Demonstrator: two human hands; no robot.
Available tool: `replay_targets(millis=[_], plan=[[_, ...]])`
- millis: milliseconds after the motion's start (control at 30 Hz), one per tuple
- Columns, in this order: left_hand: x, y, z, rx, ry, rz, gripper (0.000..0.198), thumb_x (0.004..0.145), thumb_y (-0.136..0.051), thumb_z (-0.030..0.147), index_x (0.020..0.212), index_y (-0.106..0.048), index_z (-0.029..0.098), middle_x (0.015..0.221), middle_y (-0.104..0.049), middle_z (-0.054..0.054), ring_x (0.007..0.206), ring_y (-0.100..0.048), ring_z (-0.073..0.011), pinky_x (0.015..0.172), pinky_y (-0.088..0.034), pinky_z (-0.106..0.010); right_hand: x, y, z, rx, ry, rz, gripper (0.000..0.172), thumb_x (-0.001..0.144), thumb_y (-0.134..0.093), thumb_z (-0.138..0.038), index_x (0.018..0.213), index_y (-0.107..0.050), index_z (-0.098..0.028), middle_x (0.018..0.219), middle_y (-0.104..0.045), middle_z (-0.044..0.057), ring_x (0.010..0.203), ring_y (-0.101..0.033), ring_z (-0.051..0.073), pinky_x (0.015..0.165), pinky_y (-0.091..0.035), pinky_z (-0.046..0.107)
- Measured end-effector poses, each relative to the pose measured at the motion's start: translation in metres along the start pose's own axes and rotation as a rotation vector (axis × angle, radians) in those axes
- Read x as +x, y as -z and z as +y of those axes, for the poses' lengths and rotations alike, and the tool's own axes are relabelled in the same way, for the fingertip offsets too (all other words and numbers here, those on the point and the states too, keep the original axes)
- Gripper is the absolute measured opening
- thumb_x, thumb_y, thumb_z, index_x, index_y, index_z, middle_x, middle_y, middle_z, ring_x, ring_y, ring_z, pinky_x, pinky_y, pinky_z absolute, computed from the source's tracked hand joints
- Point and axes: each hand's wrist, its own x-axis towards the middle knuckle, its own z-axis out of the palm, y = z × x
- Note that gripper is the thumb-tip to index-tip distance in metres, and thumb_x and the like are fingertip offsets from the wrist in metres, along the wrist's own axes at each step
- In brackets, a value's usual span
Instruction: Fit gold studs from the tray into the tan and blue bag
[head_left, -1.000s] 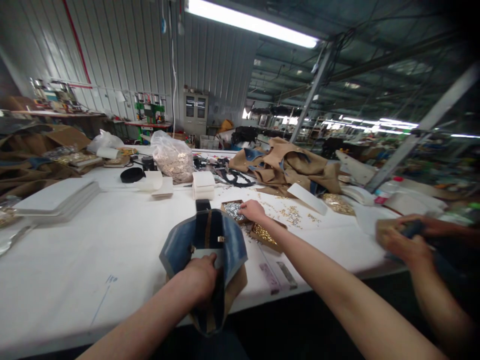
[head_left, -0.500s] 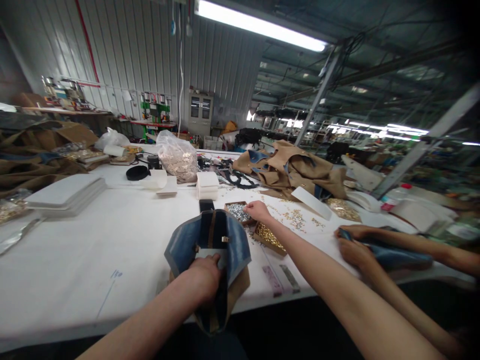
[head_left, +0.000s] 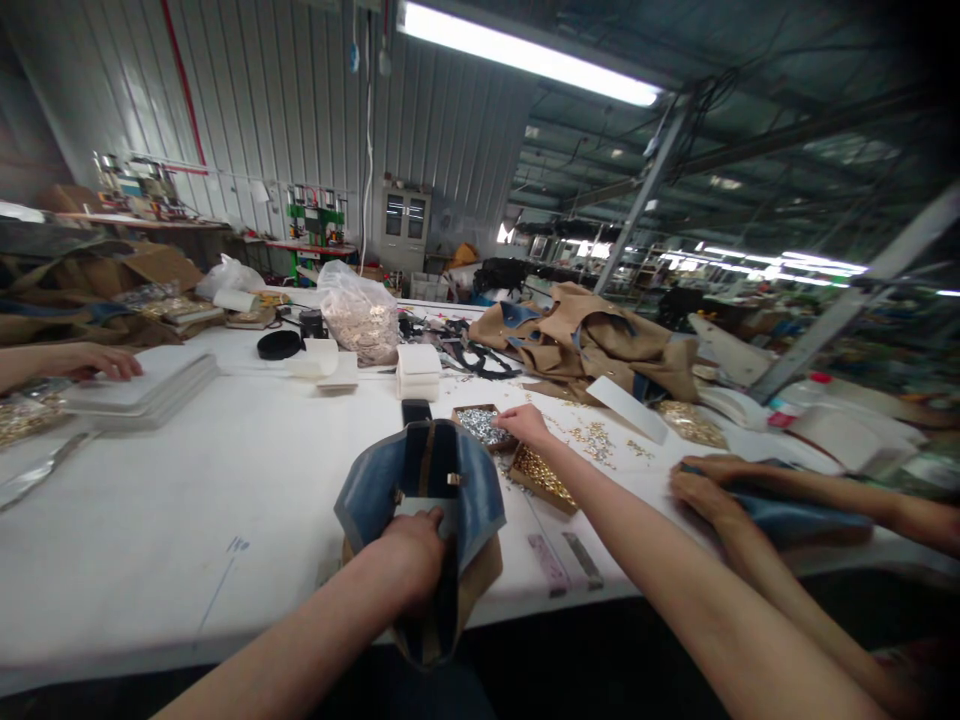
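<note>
Right fingers (head_left: 508, 418) press together at silver pieces (head_left: 476, 425); left fingers (head_left: 434, 518), inside the bag (head_left: 371, 492), unclear.

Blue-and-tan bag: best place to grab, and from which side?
Probably the upper edge of the right side panel of the blue-and-tan bag, pinched from the right. The mouth gapes open and that panel flares outward, leaving a thin free edge. The left hand reaches into the mouth, so the middle is less accessible.

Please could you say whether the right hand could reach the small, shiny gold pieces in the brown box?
Probably yes: the right hand is near the open brown box, and its gold pieces lie mostly exposed.
</note>
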Motion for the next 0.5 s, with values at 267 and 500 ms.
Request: replay_targets(millis=[267,500], plan=[[-0.003,0.002,0.002,0.029,-0.015,0.022,0.095,0.070,-0.100,0.020,0.159,-0.068,0.015,0.184,-0.038,-0.025,0.149,-0.065,-0.0445,0.129,-0.056,-0.052,-0.054,0.031,-0.084,0.314,0.166,0.088,0.049,0.097,-0.081,-0.055,0.112,-0.087,-0.009,0.092,-0.080,0.008,0.074,-0.063,0.017,0.069,-0.047,0.030],[-0.006,-0.003,0.005,0.016,-0.003,0.068,0.088,0.067,-0.102,0.014,0.150,-0.074,0.017,0.172,-0.056,-0.024,0.146,-0.065,-0.0473,0.124,-0.059,-0.051,-0.165,0.050,-0.200,0.145,0.761,-0.254,0.023,0.100,-0.082,-0.040,0.101,-0.092,-0.019,0.072,-0.070,0.000,0.066,-0.054,0.012,0.065,-0.037,0.029]])
